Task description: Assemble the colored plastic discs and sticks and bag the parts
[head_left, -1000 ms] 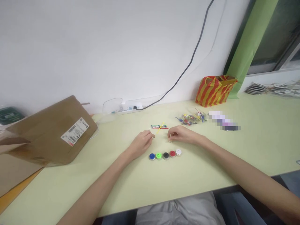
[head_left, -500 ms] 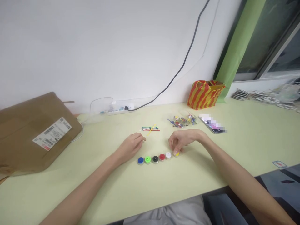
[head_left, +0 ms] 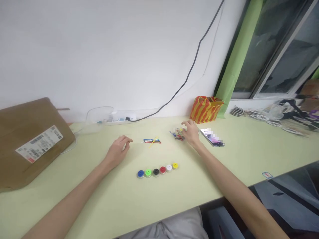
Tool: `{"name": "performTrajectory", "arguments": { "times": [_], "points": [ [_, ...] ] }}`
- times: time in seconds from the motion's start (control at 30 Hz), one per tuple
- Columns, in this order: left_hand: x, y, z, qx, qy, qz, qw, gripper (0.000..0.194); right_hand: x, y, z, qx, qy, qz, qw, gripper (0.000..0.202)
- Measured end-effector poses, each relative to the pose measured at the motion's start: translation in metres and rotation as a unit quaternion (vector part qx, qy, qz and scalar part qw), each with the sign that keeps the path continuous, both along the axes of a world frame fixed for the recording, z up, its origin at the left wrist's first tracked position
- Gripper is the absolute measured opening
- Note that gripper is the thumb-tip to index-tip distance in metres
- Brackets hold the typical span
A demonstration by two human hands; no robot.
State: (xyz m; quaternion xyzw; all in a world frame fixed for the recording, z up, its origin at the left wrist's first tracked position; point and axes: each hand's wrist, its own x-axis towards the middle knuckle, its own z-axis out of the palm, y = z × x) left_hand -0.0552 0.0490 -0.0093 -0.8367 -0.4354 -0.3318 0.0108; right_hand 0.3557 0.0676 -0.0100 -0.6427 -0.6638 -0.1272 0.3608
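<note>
My right hand (head_left: 190, 132) is over the clear bags of coloured sticks (head_left: 177, 134), fingers apart and partly hiding them. My left hand (head_left: 119, 150) hovers open above the table, nothing in it, left of a small loose pile of coloured sticks (head_left: 152, 141). Nearer to me stands a row of small clear jars with coloured lids: blue (head_left: 140, 173), green (head_left: 148, 172), black (head_left: 156, 171), red (head_left: 162, 170), white (head_left: 169, 167) and yellow (head_left: 175, 165). Neither hand touches the jars.
A cardboard package (head_left: 32, 142) lies at the left. By the wall are a power strip (head_left: 121, 117) with a black cable and a striped bag (head_left: 206, 109). A phone (head_left: 212, 137) lies right of my right hand. Flat round pieces (head_left: 261, 115) lie farther right.
My right hand has let go of the yellow-lidded jar and moved away from me to the stick bags. My left hand has shifted left, away from the loose sticks. The view has turned slightly right.
</note>
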Motion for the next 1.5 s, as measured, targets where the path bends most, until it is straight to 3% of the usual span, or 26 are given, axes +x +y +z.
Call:
{"name": "performTrajectory", "arguments": {
  "times": [0.07,0.13,0.23,0.3,0.47,0.6,0.83,0.93,1.1,1.2,1.3,1.43,1.5],
  "points": [
    [0.001,0.001,-0.001,0.000,0.002,-0.001,1.000,0.024,0.008,0.002,-0.002,-0.023,-0.005,-0.038,0.999,0.049],
    [0.003,0.000,-0.002,-0.002,0.008,-0.003,1.000,0.025,0.013,0.004,-0.007,-0.089,-0.015,-0.033,0.995,0.055],
    [0.006,-0.002,0.000,-0.009,0.015,-0.010,1.000,0.027,0.016,0.007,-0.015,-0.175,-0.026,-0.003,0.984,0.036],
    [0.009,-0.005,0.001,-0.015,0.020,-0.020,0.999,0.028,0.017,0.008,-0.019,-0.179,-0.025,-0.003,0.983,0.033],
    [0.020,-0.016,0.004,-0.033,0.062,-0.057,0.996,0.031,0.021,0.008,-0.020,-0.107,0.008,0.003,0.994,0.035],
    [0.028,-0.023,0.004,-0.028,0.079,-0.079,0.993,0.032,0.024,0.007,-0.012,-0.018,0.097,-0.011,0.995,0.038],
    [0.029,-0.026,0.004,-0.041,0.085,-0.094,0.991,0.036,0.006,-0.007,0.005,0.081,0.239,0.037,0.967,0.049],
    [0.030,-0.028,0.004,-0.049,0.088,-0.092,0.991,0.036,-0.006,-0.016,0.015,0.081,0.279,0.068,0.954,0.054],
    [0.036,-0.033,0.007,-0.063,0.088,-0.108,0.988,0.039,-0.024,-0.019,0.015,-0.021,0.397,0.088,0.913,0.060],
    [0.046,-0.028,0.009,-0.094,0.095,-0.108,0.985,0.042,-0.034,-0.014,0.002,-0.074,0.511,0.082,0.852,0.052],
    [0.061,-0.009,0.011,-0.133,0.113,-0.078,0.981,0.053,-0.042,-0.011,-0.008,-0.087,0.591,0.096,0.796,0.044],
    [0.087,0.025,0.012,-0.138,0.142,-0.048,0.979,0.068,-0.051,-0.015,-0.007,-0.088,0.609,0.140,0.776,0.040],
    [0.099,0.036,0.012,-0.133,0.144,-0.052,0.979,0.066,-0.059,-0.019,-0.005,-0.103,0.615,0.190,0.758,0.042]
  ]
}}
